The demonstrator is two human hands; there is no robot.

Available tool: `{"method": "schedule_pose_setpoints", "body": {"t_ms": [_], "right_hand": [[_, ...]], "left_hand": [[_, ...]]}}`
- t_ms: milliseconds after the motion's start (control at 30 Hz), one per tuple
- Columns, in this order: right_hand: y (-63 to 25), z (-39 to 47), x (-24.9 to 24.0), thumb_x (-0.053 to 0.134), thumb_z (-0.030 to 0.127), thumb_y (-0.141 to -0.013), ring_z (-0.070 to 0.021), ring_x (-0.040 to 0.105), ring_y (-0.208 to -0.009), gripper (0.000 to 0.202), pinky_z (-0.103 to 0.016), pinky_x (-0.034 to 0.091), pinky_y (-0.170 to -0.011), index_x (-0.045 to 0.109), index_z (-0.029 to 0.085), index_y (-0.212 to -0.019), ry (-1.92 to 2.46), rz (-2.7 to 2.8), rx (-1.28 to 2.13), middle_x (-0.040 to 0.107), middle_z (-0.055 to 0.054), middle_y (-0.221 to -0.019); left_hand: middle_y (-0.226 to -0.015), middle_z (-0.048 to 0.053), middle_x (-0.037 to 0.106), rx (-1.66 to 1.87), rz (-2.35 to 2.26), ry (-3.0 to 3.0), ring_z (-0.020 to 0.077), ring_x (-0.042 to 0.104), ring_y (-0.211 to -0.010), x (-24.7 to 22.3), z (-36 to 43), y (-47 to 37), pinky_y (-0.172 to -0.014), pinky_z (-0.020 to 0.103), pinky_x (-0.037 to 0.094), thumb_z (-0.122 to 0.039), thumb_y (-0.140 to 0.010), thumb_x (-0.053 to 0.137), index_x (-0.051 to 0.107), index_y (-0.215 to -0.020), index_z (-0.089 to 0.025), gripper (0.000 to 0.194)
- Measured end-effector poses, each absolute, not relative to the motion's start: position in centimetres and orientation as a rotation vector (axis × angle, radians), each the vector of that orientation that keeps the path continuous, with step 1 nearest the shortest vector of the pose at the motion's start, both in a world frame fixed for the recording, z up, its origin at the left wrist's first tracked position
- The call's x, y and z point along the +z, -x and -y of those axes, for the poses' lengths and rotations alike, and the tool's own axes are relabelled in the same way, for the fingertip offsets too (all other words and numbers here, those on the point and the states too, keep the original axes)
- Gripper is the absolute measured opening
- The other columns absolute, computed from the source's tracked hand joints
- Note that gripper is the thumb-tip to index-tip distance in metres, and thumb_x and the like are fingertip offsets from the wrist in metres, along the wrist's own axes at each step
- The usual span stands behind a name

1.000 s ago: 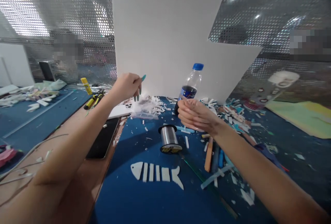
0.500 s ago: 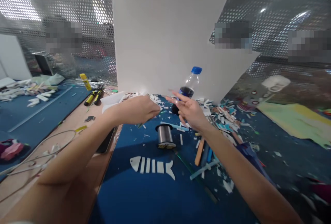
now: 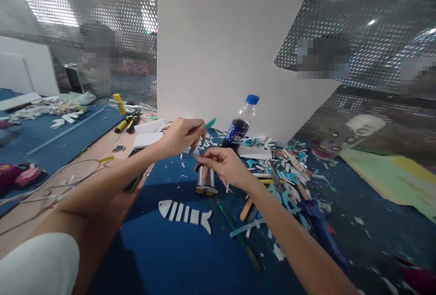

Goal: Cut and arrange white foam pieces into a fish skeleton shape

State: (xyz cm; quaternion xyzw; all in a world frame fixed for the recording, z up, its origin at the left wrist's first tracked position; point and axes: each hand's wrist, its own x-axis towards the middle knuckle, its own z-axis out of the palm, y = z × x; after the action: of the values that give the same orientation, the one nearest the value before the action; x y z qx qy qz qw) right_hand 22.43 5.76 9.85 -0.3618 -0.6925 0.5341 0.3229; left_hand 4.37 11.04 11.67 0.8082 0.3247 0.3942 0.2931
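Note:
My left hand (image 3: 185, 135) is closed around a slim teal tool (image 3: 210, 124), whose upper end sticks out past the fingers. Close to its right, my right hand (image 3: 223, 164) is pinched over a wire spool (image 3: 205, 180); what its fingertips hold is too small to make out. The spool stands upright on the blue mat (image 3: 163, 258), partly hidden by the right hand. Nearer to me, a white fish shape (image 3: 185, 214) lies in separate pieces: a head, several strips and a tail.
Behind my right hand stands a dark drink bottle (image 3: 237, 128) with a blue cap. Scraps, scissors (image 3: 276, 178), a blue glue gun (image 3: 320, 231) and a green stick (image 3: 238, 233) lie to the right. Yellow-handled pliers (image 3: 127, 123) are at the back left. A white board (image 3: 221, 50) rises behind.
The teal tool now shows in my left hand. My right hand has moved left and down over the spool, and its spread fingers have closed. The whole view has shifted slightly.

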Motion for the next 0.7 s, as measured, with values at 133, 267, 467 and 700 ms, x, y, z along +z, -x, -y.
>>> {"method": "schedule_pose_setpoints", "body": {"t_ms": [133, 267, 467, 700], "right_hand": [[-22.6, -6.3, 9.3, 0.057, 0.057, -0.083, -0.0053, 0.035, -0.024, 0.042, -0.018, 0.029, -0.025, 0.065, 0.016, -0.078, 0.932, 1.625, 1.381, 0.064, 0.001, -0.050], [-22.8, -7.0, 9.1, 0.057, 0.061, -0.081, -0.0043, 0.030, -0.023, 0.044, -0.017, 0.028, -0.024, 0.061, 0.017, -0.078, 0.918, 1.423, 1.335, 0.062, 0.002, -0.047], [-22.9, -7.1, 9.5, 0.065, 0.058, -0.076, -0.0059, 0.036, -0.024, 0.041, -0.017, 0.029, -0.022, 0.059, 0.018, -0.072, 0.885, 1.286, 1.338, 0.059, 0.002, -0.045], [-22.4, -7.0, 9.6, 0.067, 0.057, -0.074, -0.0043, 0.030, -0.022, 0.041, -0.019, 0.033, -0.022, 0.059, 0.017, -0.070, 0.817, 1.182, 1.357, 0.060, 0.002, -0.047]], "left_hand": [[-0.066, 0.002, 0.057, 1.119, -0.872, -1.983, 0.0105, 0.054, -0.058, 10.2, -11.7, -5.2, -0.053, 0.021, 0.041, -0.040, -0.097, 0.036, 0.058, -0.087, -0.018, 0.033], [-0.083, 0.008, 0.060, 0.975, -0.699, -1.622, 0.0154, 0.061, -0.073, 9.6, -10.8, -6.0, -0.060, 0.025, 0.049, -0.056, -0.094, 0.033, 0.055, -0.101, -0.017, 0.045], [-0.087, 0.004, 0.061, 0.858, -0.617, -1.246, 0.0150, 0.061, -0.078, 10.1, -8.4, -6.8, -0.067, 0.025, 0.047, -0.043, -0.081, 0.069, 0.055, -0.107, -0.022, 0.036], [-0.084, 0.003, 0.063, 0.913, -0.706, -1.135, 0.0135, 0.059, -0.075, 10.3, -8.0, -7.3, -0.063, 0.023, 0.043, -0.028, -0.077, 0.073, 0.058, -0.106, -0.020, 0.033]]}}
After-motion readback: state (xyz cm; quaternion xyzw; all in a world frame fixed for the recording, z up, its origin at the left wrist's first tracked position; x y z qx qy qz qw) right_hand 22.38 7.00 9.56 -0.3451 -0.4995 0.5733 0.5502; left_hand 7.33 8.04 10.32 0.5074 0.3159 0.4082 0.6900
